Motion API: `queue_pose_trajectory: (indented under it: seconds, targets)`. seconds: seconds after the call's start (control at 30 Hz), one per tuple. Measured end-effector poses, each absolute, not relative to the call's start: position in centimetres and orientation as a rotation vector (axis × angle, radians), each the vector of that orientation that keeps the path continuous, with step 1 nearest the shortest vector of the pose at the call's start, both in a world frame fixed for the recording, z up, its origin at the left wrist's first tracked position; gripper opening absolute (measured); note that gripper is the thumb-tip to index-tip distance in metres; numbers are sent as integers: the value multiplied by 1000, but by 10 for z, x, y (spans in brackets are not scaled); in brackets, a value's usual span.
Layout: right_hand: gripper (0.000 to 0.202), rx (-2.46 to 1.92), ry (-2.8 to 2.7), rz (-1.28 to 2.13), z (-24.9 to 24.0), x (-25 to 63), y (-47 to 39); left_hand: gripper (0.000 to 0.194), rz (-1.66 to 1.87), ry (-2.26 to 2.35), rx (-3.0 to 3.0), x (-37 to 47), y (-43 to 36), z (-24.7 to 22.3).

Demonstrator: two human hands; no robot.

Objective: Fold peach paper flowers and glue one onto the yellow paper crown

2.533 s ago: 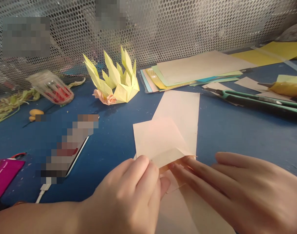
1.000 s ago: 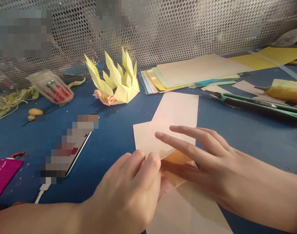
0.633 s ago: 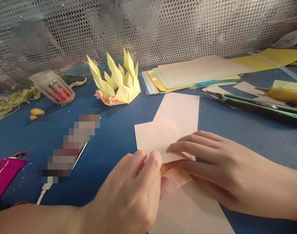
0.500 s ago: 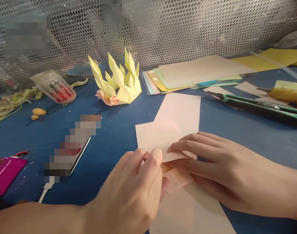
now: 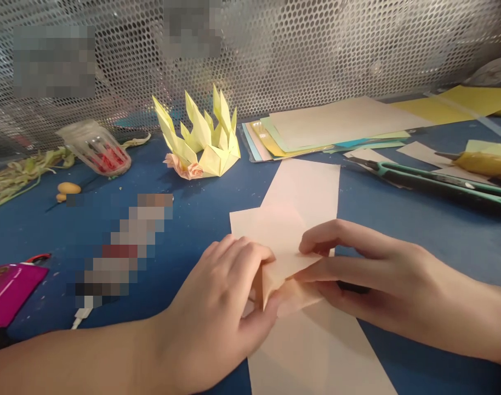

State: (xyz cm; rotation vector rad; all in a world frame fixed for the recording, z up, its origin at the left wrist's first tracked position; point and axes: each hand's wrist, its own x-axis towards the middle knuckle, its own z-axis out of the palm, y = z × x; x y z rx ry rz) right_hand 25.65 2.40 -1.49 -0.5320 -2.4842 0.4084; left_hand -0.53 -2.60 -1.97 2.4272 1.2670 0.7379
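A pale pink sheet of paper (image 5: 262,225), partly folded, lies between my two hands. My left hand (image 5: 234,296) is closed on its left side, the thumb below and the index finger above a raised, pointed fold. From the right, my right hand (image 5: 365,269) pinches the other end of the fold between its fingers. Under the folded piece, a longer pale pink paper strip (image 5: 303,189) runs from the back of the blue table toward me. My palms hide part of the folded layers.
Behind stands a yellow folded-paper crown (image 5: 207,148) with pink paper roses. A stack of coloured paper (image 5: 349,120) lies back right, near teal-handled scissors (image 5: 443,184). Leftward are a clear jar (image 5: 96,151) with red bits, a blurred phone (image 5: 119,247) on a cable, and a magenta object (image 5: 16,293).
My left hand has opened out of its tighter curl, its thumb now showing at the fold. A pointed flap now stands up at the left. The right fingers have curled more.
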Motion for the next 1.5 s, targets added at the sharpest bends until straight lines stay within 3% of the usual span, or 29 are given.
queue_pose_trajectory:
  seconds: [0.1,0.2,0.4,0.8,1.17,1.4,1.5]
  targets:
    - [15,-559,-2418,469,-11,254,22,30,835,1247,2238,-7,-25,-16]
    - [29,-580,-2313,613,-7,251,19,38,870,1178,2115,-7,-23,-11]
    - [49,-466,-2433,728,-2,247,17,24,1041,1190,1818,-5,-20,-5]
    - [9,-446,-2425,940,-2,239,9,20,1282,1063,1792,1,-20,-2]
    - [23,-706,-2320,1097,-3,235,2,14,1245,918,1875,-3,-22,0]
    - [17,-792,-2339,1026,-8,235,-5,27,1214,874,1697,0,-22,-3]
    - [8,-842,-2240,1015,-11,237,-7,50,1180,953,1524,1,-23,-6]
